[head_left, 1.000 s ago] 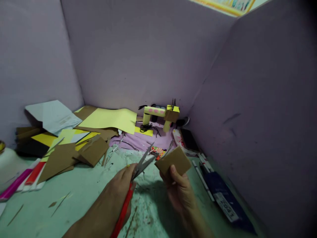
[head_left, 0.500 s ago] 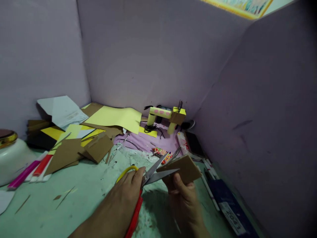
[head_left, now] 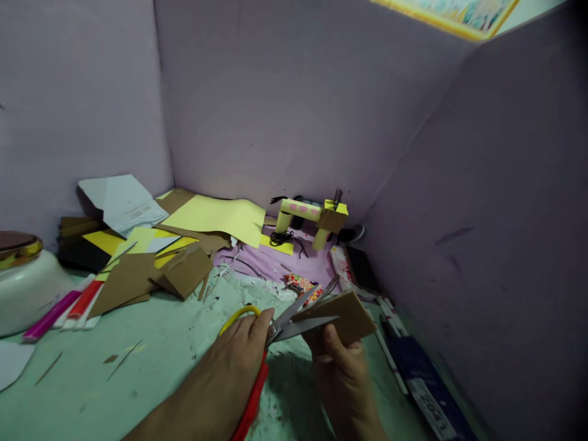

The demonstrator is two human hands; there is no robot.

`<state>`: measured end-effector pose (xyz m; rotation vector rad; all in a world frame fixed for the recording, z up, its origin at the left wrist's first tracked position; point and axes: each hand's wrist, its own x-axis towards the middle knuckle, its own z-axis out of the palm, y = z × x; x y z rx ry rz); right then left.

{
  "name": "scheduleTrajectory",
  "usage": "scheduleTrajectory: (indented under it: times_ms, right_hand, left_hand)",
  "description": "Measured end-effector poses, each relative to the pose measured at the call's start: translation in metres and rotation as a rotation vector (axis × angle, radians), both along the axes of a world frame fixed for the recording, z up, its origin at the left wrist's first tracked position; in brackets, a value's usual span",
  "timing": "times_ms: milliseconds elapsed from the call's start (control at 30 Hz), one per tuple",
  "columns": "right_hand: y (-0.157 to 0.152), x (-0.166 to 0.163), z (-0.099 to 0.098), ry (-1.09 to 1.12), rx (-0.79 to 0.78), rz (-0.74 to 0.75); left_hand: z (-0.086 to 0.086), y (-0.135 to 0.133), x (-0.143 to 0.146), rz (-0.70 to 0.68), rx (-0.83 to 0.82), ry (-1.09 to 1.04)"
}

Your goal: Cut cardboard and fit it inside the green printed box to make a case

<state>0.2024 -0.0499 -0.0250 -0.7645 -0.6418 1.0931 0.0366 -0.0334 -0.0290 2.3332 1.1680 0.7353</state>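
As the left hand (head_left: 234, 358) wrapped tightly round the red and yellow handles of the scissors (head_left: 294, 321) above the tabletop's near edge, the right hand (head_left: 342, 367) pinched a brown cardboard piece (head_left: 356, 309) by its lower edge, thumb in front, holding it clear of the surface. The blades stood parted, one on each side of the piece's left edge. The card looked light, stiff and matte, unlikely to slip but apt to bow if held far from the blades, so a grip close beside them seemed soundest.

Purple walls (head_left: 275, 92) boxed in the pale green tabletop (head_left: 151, 373), scuffed and flecked with scraps. A yellow sheet (head_left: 215, 215) and brown offcuts (head_left: 184, 274) were heaped toward the far left corner. A white pot (head_left: 25, 291) sat at the left edge, and a dark blue booklet (head_left: 420, 383) lay along the right edge. A small paper-tube model (head_left: 312, 215) stood in the far corner, and markers (head_left: 57, 311) lay beside the pot.
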Motion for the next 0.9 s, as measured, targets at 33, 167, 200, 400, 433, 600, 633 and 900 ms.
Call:
scheduleTrajectory:
  times_ms: [33, 167, 200, 400, 433, 600, 633, 900]
  right_hand:
    - [0.0, 0.0, 0.0, -0.004, -0.003, 0.005]
    - [0.0, -0.002, 0.0, 0.01, -0.017, 0.011]
    - [0.0, -0.002, -0.001, 0.012, -0.024, 0.001]
    - [0.0, -0.003, -0.003, -0.008, -0.014, -0.025]
    - [0.0, -0.003, -0.003, -0.002, -0.012, -0.026]
    - [-0.001, -0.004, 0.0, 0.043, -0.012, -0.063]
    - [-0.001, -0.004, 0.001, 0.044, -0.017, -0.085]
    - [-0.001, -0.004, 0.003, 0.026, -0.048, -0.119]
  left_hand:
    - [-0.001, 0.0, 0.0, -0.004, -0.003, -0.003]
    - [0.009, -0.003, -0.004, -0.027, -0.034, 0.023]
    - [0.014, -0.003, -0.005, -0.032, -0.045, 0.037]
    - [0.026, -0.004, -0.005, -0.014, -0.072, 0.105]
    - [0.026, -0.003, -0.004, -0.021, -0.068, 0.118]
    - [0.032, -0.004, -0.002, -0.024, -0.102, 0.172]
    - [0.034, -0.004, -0.003, -0.018, -0.118, 0.172]
    - [0.03, -0.004, -0.002, -0.026, -0.086, 0.12]
